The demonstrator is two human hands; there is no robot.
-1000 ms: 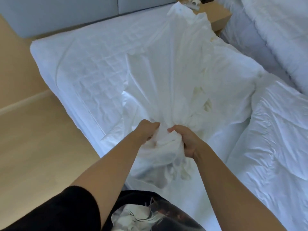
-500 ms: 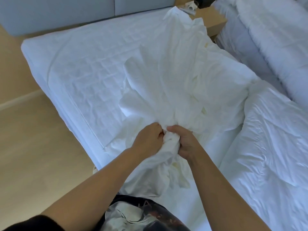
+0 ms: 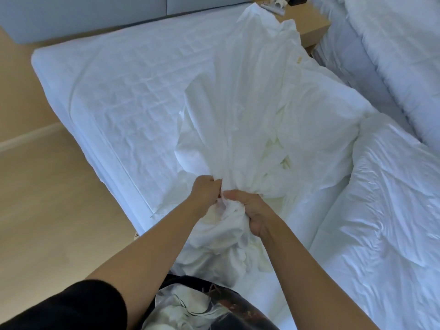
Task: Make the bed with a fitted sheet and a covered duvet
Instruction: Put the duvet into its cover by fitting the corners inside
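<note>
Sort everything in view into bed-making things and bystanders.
Job: white sheet, bunched in the left hand and right hand; quilted mattress; crumpled duvet beside it.
Lying about: wooden nightstand, small items on it, neighbouring bed.

Camera: I get one wide-angle view, worn on the head.
Facing: forward and down over the bed (image 3: 133, 96).
Nearness: close; the left hand (image 3: 206, 194) and right hand (image 3: 254, 210) sit mid-frame.

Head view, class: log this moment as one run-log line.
left hand: grips bunched sheet | right hand: grips same bunch | sheet: crumpled over mattress, not spread | duvet: heaped at right
</note>
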